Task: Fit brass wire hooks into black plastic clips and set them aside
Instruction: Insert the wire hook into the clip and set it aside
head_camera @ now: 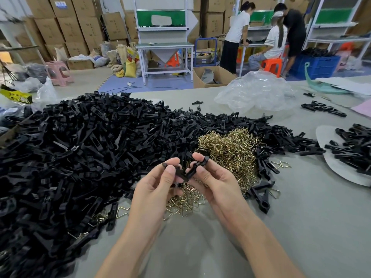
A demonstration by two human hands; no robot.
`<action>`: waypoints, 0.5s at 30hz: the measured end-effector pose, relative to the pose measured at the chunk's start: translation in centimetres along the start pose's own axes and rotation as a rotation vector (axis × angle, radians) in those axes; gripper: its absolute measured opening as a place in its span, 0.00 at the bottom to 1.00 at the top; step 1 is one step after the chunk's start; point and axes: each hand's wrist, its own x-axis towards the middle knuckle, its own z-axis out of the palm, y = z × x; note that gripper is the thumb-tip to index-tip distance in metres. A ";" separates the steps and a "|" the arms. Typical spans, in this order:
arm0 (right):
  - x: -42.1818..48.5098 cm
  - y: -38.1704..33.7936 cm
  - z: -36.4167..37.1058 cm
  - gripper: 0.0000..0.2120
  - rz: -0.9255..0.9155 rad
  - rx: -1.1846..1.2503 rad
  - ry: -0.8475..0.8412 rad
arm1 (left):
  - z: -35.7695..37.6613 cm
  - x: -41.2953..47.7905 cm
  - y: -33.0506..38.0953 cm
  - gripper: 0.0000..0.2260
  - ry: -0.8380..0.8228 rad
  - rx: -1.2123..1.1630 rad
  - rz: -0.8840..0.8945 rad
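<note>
both hands are raised just above the tabletop [301, 227], sharing one black clip [187, 172]. the left hand [158, 183] pinches its left end between thumb and curled fingers; the right hand [212, 181] pinches the right end, thumb on top. each grip is closed tight on the clip, and the two black arms of the clip meet in a v between the hands. whether a brass hook already sits in it cannot be told, as the fingers cover the middle.

right behind and under the hands lies the heap of brass hooks [230, 149], with loose ones spilling toward the person. a big pile of black clips [80, 147] fills the left side of the tabletop and wraps round the back of the hooks. a few clips with hooks [263, 195] lie just right of the right hand.

on the right edge a pale sheet [329, 163] carries a stack of black clips [355, 149], well apart from the hands. beyond it lies a small group of clips [323, 109], and a crumpled clear plastic bag [257, 93] sits at the far side.

in the background three people stand or sit at a workbench, near an orange stool [271, 65], and cardboard boxes [70, 27] are stacked along the wall.
</note>
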 end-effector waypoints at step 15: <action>0.0 0.0 0.2 0.15 0.018 -0.006 -0.059 | 0.2 0.0 0.2 0.17 0.010 -0.188 -0.085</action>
